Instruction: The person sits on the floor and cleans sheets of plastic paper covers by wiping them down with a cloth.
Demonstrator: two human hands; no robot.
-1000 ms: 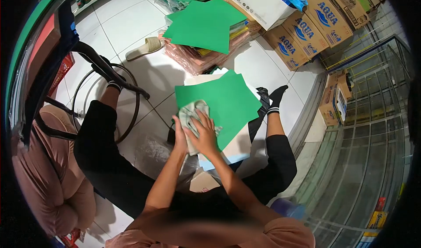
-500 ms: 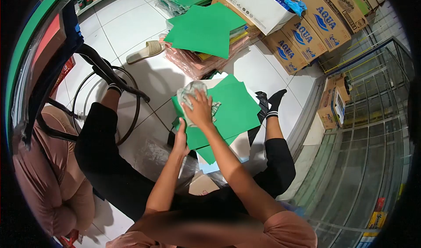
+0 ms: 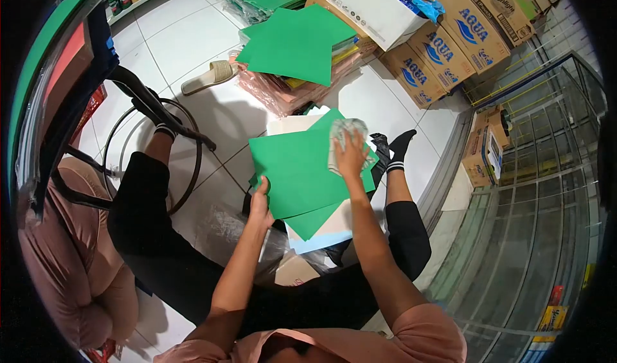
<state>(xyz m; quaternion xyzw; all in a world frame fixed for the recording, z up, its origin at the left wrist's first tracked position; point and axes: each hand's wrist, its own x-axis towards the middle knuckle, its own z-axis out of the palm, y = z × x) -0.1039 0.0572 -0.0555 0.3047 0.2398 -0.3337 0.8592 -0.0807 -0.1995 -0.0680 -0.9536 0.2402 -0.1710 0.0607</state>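
Observation:
Green sheets (image 3: pixel 295 164) lie overlapping on a pile with cream and light blue sheets (image 3: pixel 315 241) beneath, between my legs. My left hand (image 3: pixel 260 203) grips the lower left edge of the top green sheet, thumb on top and fingers hidden below. A pale, patterned cloth (image 3: pixel 337 146) is pressed on the upper right part of that sheet. On the cloth rests my right hand (image 3: pixel 349 152), its fingers spread over it.
Another stack topped with green sheets (image 3: pixel 295 42) lies ahead, beside a sandal (image 3: pixel 209 78). Cardboard boxes (image 3: pixel 443 58) stand at the upper right. A chair's black legs (image 3: pixel 144 99) and a person's knee (image 3: pixel 77 254) are at the left. Glass shelving (image 3: pixel 514 234) lines the right.
My right hand has moved the cloth from the left part of the green sheet to its upper right. My left hand has gone from beside the cloth to the sheet's lower left edge.

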